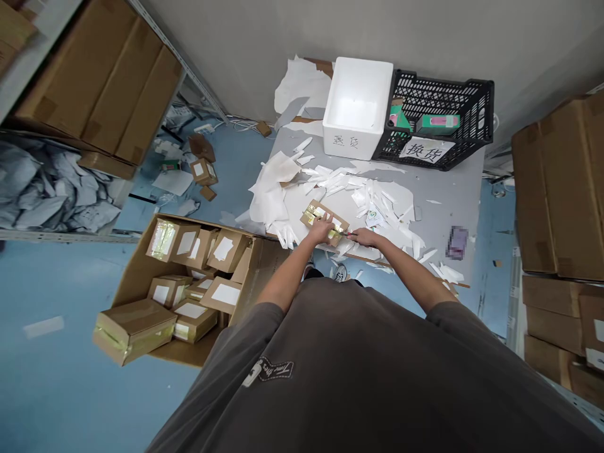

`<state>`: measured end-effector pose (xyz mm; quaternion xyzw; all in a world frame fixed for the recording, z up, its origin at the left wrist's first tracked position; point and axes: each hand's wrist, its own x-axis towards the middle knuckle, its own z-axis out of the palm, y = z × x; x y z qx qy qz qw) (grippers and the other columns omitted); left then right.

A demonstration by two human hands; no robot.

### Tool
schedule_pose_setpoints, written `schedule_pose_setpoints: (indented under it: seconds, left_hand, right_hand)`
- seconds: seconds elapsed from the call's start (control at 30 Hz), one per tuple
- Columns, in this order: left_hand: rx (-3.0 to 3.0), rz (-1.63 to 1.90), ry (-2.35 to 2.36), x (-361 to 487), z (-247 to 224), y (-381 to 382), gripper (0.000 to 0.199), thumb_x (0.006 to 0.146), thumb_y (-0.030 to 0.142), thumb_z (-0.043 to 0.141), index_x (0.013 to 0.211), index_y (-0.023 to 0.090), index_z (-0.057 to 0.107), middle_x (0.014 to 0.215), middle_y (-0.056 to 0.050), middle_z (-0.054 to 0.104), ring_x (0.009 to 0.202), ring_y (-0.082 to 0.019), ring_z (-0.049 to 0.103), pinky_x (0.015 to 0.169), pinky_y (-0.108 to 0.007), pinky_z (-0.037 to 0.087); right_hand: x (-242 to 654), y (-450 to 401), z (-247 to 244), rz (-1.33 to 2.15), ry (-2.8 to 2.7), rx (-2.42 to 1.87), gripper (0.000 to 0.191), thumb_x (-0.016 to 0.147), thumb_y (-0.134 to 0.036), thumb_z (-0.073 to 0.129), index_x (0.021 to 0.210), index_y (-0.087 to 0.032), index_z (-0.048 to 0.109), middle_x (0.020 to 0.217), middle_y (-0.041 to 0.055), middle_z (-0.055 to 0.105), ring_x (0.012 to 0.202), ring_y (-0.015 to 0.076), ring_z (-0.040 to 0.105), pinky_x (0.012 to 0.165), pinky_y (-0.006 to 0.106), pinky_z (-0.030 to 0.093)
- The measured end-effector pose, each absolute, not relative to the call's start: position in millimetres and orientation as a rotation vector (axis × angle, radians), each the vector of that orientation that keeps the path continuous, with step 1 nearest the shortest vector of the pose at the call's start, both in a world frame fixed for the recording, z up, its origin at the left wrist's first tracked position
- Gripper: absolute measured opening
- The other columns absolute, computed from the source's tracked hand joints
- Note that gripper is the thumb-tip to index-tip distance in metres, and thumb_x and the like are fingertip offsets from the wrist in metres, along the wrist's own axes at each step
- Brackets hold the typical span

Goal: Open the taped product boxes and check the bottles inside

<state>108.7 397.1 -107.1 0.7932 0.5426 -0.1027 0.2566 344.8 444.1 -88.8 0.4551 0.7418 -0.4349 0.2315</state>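
Slip risk: slim tool close to my left grip

Taped carton (338, 224) is on the table (441, 189), my side of the white foam box (346, 153), slightly left of it, apart. Left grip (321, 230) lies across the carton's top; can't tell if the fingers wrap an edge. Right grip (365, 237) is pinching a slim tool (349, 234), pointed at the carton's right end; tip too small to read.

Risks, my read: a skid off the tape could catch my left fingers, since they're right beside it. Loose paper strips (337, 181), in front of the foam box, could let the carton slide if left pressure eases.

Black crate (489, 119): just right of the foam box. Big open box (268, 264): left of it, nearer me.
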Motion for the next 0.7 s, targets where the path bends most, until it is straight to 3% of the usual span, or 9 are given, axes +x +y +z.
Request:
schedule_pose_setpoints:
  seconds: [0.1, 0.5, 0.7]
  left_hand:
    - [2.141, -0.274, 1.461, 109, -107, 397, 0.063, 0.059, 0.032, 0.103, 0.116, 0.025, 0.078, 0.18, -0.012, 0.038, 0.167, -0.043, 0.031, 0.132, -0.059, 0.03]
    - [2.143, -0.293, 1.448, 108, -104, 398, 0.064, 0.06, 0.033, 0.103, 0.118, 0.026, 0.078, 0.18, -0.012, 0.037, 0.167, -0.043, 0.031, 0.131, -0.061, 0.03]
    - [2.148, -0.305, 1.429, 106, -104, 401, 0.066, 0.061, 0.033, 0.1, 0.122, 0.023, 0.076, 0.181, -0.014, 0.036, 0.167, -0.043, 0.03, 0.132, -0.06, 0.03]
  right_hand:
    - [347, 435, -92, -1.193, 2.062, 1.281, 0.041, 0.113, -0.049, 0.052, 0.101, -0.018, 0.077, 0.092, 0.0103, 0.079, 0.084, 0.0245, 0.073, 0.072, 0.027, 0.046]
    - [362, 406, -103, -1.259, 2.009, 1.402, 0.051, 0.115, -0.058, 0.043, 0.103, -0.018, 0.073, 0.082, 0.0067, 0.076, 0.067, 0.0201, 0.07, 0.069, 0.026, 0.046]
    - [365, 426, -91, -1.203, 2.024, 1.419, 0.057, 0.114, -0.065, 0.04, 0.114, -0.02, 0.073, 0.082, 0.0058, 0.079, 0.061, 0.0203, 0.071, 0.065, 0.028, 0.044]
